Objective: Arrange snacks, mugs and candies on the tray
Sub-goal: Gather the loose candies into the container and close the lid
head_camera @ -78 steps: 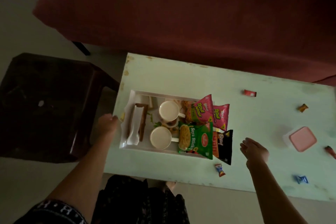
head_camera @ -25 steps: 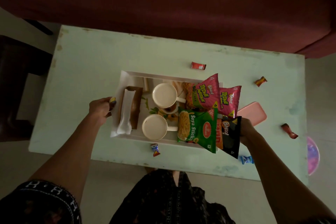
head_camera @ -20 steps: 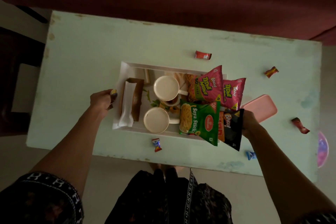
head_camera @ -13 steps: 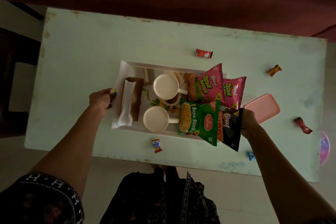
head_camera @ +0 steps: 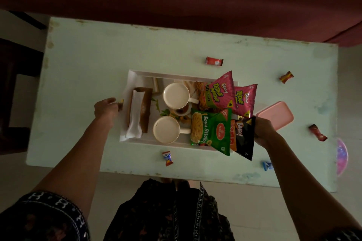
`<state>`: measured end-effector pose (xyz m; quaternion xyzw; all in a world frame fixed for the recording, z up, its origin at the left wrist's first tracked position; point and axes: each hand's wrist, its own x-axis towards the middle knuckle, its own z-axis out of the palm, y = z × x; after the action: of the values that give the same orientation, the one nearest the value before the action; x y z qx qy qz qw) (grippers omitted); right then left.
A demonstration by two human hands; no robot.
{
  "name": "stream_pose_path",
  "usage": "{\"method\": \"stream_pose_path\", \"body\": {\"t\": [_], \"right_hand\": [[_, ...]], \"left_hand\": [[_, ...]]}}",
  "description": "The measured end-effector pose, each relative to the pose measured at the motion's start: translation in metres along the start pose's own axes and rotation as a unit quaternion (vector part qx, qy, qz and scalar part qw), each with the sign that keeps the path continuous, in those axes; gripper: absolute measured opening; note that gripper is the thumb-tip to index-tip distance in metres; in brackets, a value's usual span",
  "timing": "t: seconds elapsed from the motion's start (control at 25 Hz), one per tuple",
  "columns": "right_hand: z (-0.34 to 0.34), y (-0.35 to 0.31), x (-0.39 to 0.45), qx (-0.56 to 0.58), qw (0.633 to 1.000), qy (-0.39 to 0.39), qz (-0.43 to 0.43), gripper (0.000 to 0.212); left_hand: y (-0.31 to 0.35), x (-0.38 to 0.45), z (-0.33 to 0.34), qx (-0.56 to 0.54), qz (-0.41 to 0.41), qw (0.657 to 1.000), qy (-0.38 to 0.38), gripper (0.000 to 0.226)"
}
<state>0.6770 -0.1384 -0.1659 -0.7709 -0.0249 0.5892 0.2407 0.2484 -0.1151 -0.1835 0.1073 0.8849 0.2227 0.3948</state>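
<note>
White tray [head_camera: 135,73] sits mid-table, one hand at each short end, so this reads as a two-handed hold for carrying or shifting it.

Head view: left hand [head_camera: 105,106] curls at the tray's left rim, fingers bent against the edge; contact looks likely, but whether it truly clamps the rim I cannot tell. Just right of this hand lies a folded napkin on a brown holder [head_camera: 140,112], then two cream mugs [head_camera: 176,96] [head_camera: 166,129] with handles turned away from it, probably to keep the handles clear of the napkin.

Right hand [head_camera: 263,131] is closed at the tray's right end, mostly hidden behind the black Bingo packet [head_camera: 243,139]; it seems to grip the rim beneath, maybe pinching the packet too. Left of this hand the green Soya Sticks packet [head_camera: 211,133] and two pink packets [head_camera: 219,92] [head_camera: 244,100] overlap, overhanging the rim, likely stacked flat so they all fit.

Pink lidded box [head_camera: 276,116] lies just beyond the right hand. Candies are off the tray: one [head_camera: 167,158] near the front edge between the arms, others [head_camera: 214,61] [head_camera: 286,77] [head_camera: 317,133] [head_camera: 266,165] scattered on the pale green table [head_camera: 88,55]. Judgement: snacks and mugs done, candies left.
</note>
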Motion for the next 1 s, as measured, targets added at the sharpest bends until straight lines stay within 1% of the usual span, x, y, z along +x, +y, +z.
{"method": "stream_pose_path", "body": {"t": [0.08,0.12,0.16,0.24,0.28,0.36,0.44,0.48,0.56,0.6,0.64,0.72,0.8,0.84,0.92,0.96,1.0], "right_hand": [[-0.012,-0.004,-0.011,-0.033,0.999,-0.021,-0.008,0.030],[-0.019,-0.006,-0.019,-0.062,0.998,-0.023,-0.020,0.026],[-0.026,-0.007,-0.026,-0.093,0.995,-0.014,-0.036,0.021],[-0.043,-0.009,-0.041,-0.132,0.987,0.036,-0.081,0.011],[-0.049,-0.010,-0.047,-0.148,0.982,0.064,-0.101,0.013],[-0.058,-0.010,-0.057,-0.201,0.964,0.109,-0.138,0.025],[-0.065,-0.011,-0.062,-0.314,0.924,0.132,-0.172,0.042],[-0.066,-0.011,-0.063,-0.370,0.903,0.119,-0.184,0.052],[-0.067,-0.010,-0.059,-0.430,0.877,0.080,-0.200,0.065],[-0.068,-0.011,-0.053,-0.447,0.867,0.070,-0.206,0.068],[-0.066,-0.010,-0.047,-0.459,0.859,0.062,-0.218,0.069],[-0.064,-0.009,-0.032,-0.472,0.840,0.058,-0.261,0.067],[-0.063,-0.005,-0.015,-0.494,0.816,0.049,-0.296,0.061],[-0.063,-0.002,-0.007,-0.500,0.812,0.042,-0.300,0.056],[-0.067,0.003,0.003,-0.490,0.823,0.041,-0.284,0.044],[-0.070,0.005,0.005,-0.486,0.825,0.055,-0.282,0.035],[-0.076,0.008,0.006,-0.488,0.820,0.074,-0.290,0.026]], "left_hand": [[0.008,-0.018,-0.006,0.073,0.068,0.993,0.057,0.040],[0.013,-0.031,-0.009,0.086,0.105,0.988,0.077,0.039],[0.016,-0.047,-0.011,0.083,0.145,0.982,0.091,0.036],[0.019,-0.089,-0.008,0.038,0.239,0.965,0.100,0.032],[0.018,-0.111,-0.005,0.012,0.284,0.954,0.095,0.029],[0.009,-0.161,0.008,-0.033,0.353,0.933,0.059,0.022],[-0.010,-0.213,0.028,-0.059,0.390,0.919,-0.022,0.018],[-0.023,-0.236,0.039,-0.052,0.402,0.911,-0.072,0.016],[-0.051,-0.278,0.067,-0.011,0.411,0.894,-0.179,0.014],[-0.065,-0.295,0.084,0.010,0.402,0.888,-0.225,0.014],[-0.078,-0.309,0.100,0.027,0.387,0.886,-0.255,0.013],[-0.098,-0.328,0.132,0.055,0.353,0.890,-0.284,0.011],[-0.116,-0.342,0.159,0.090,0.319,0.897,-0.292,0.010],[-0.124,-0.347,0.169,0.103,0.302,0.900,-0.297,0.010],[-0.137,-0.356,0.187,0.117,0.263,0.907,-0.308,0.010],[-0.140,-0.360,0.195,0.117,0.238,0.913,-0.311,0.010],[-0.142,-0.364,0.203,0.102,0.199,0.924,-0.310,0.010]]}}
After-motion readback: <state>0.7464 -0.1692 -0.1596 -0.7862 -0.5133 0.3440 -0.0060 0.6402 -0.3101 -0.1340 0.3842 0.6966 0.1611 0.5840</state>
